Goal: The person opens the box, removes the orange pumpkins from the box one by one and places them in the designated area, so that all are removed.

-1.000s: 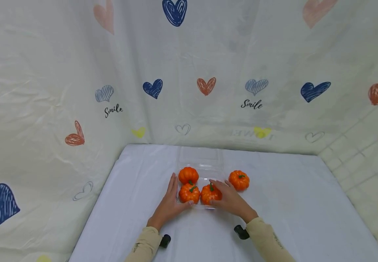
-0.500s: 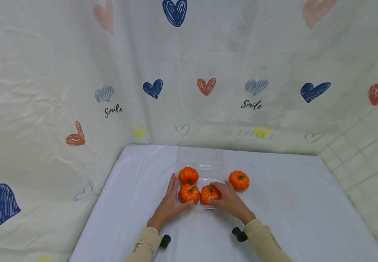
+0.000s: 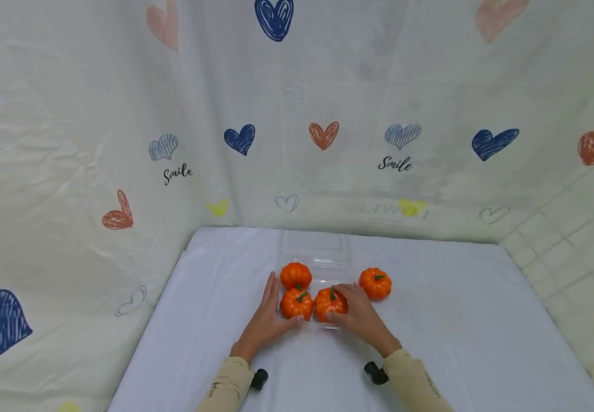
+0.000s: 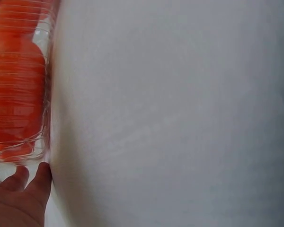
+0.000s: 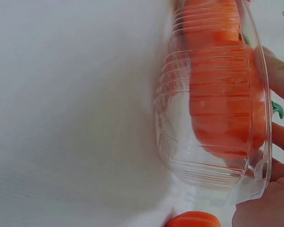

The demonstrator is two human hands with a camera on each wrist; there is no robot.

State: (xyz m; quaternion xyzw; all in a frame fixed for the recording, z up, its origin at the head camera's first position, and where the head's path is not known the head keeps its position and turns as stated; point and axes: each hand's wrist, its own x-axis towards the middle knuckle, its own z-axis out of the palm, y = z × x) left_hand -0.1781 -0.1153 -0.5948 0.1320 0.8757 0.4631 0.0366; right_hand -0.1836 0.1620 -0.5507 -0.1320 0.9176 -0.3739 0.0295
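A clear plastic box [image 3: 323, 274] with its lid folded back holds three orange pumpkins. Two of them, the rear pumpkin [image 3: 295, 275] and the front-left pumpkin [image 3: 296, 304], sit in its left half. My right hand [image 3: 364, 315] has fingers and thumb curled round the front-right pumpkin [image 3: 330, 305], inside the box. In the right wrist view, that pumpkin [image 5: 222, 104] shows through the ribbed wall beside the right hand [image 5: 270, 198]. Along the box's left side, my left hand [image 3: 265, 327] rests with fingers extended and thumb at the front edge; the left wrist view shows its fingertips [image 4: 43, 171] against the wall.
Another orange pumpkin [image 3: 375, 284] lies on the white cloth just right of the box. The box's lid [image 3: 315, 247] lies flat behind it. A curtain printed with hearts [image 3: 324, 135] stands behind the table.
My right hand has shifted slightly around the front-right pumpkin, and its index finger sits closer to the stem. The left hand and the other pumpkins look the same.
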